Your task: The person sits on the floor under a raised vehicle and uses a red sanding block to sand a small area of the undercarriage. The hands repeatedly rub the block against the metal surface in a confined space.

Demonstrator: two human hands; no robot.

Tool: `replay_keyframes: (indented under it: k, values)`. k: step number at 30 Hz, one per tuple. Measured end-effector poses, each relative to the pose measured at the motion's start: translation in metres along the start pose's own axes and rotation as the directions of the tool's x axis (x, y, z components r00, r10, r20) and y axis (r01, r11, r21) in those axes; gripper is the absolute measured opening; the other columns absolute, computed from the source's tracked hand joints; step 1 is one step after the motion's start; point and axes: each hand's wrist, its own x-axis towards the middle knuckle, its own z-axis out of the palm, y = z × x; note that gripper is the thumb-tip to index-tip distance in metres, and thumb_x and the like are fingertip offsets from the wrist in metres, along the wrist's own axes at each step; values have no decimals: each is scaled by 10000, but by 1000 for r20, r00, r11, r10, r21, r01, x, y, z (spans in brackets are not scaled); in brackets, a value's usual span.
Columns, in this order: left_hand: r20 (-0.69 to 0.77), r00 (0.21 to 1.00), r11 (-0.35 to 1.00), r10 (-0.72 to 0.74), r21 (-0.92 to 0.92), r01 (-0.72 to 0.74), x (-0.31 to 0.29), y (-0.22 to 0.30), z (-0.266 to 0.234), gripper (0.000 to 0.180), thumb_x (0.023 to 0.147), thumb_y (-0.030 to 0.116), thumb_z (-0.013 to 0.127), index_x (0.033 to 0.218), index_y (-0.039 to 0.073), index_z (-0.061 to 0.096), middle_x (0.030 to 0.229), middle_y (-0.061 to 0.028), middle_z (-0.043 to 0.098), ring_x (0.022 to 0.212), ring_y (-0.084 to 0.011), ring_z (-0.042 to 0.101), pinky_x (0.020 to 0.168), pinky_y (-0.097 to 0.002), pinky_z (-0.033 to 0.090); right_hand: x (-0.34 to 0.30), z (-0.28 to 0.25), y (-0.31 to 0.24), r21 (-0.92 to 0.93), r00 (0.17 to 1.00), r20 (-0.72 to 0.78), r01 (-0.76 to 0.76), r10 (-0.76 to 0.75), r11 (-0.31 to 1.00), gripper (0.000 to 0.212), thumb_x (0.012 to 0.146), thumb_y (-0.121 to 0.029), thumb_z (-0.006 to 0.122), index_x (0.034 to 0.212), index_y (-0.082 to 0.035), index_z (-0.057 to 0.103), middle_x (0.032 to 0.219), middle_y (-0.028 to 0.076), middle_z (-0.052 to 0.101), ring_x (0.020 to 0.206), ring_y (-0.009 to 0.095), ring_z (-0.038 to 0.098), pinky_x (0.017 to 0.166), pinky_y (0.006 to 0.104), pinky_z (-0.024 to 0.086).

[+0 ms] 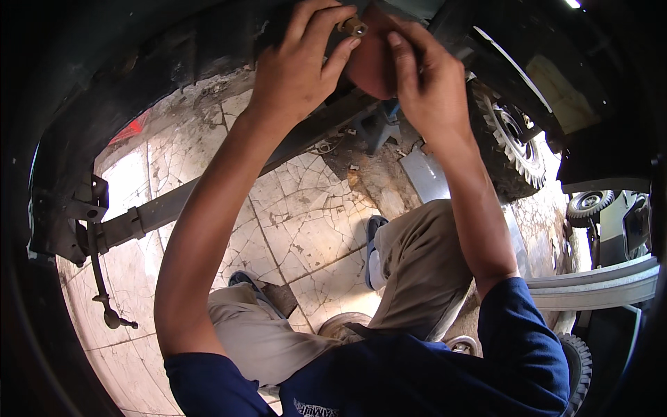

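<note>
Both my arms reach up to the top of the head view, under dark metal parts. Between the thumb and fingers of my left hand (295,69) is a small brass hex fitting (354,28), its open end showing. Close beside it, my right hand (432,80) pinches a curved reddish-brown sheet (372,66) that looks like sandpaper. The sheet's upper part lies in shadow near the fitting; whether the two touch, I cannot tell.
A long dark metal bar (174,198) crosses below my hands. At left hangs a rod with a ball-like end (111,316). Right of my arm are a treaded wheel (517,132), a pale metal rail (590,285) and a parked vehicle (622,226). Cracked floor tiles (306,229) lie beneath.
</note>
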Motion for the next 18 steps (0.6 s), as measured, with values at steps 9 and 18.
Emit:
replay_keyframes:
  k: [9,18]
  values:
    - [-6,999,999,46,14,-46,0,0,0,396,954,215,710,1330,179,590,1341,-21,559,684,-180,658,654,-344,570,-1,-4,-1,-30,996,79,-41,44,999,263,1004,-130,568,1237,-57,665,929,242,713,911,434,695,766,445,576]
    - [-45,993,993,113,27,-112,-1,-6,1,389,958,204,704,1332,177,599,1346,-26,553,716,-187,670,667,-343,572,-3,-1,-2,-64,971,160,-167,176,984,269,1005,-129,572,1247,-60,668,950,239,713,911,434,694,771,437,575]
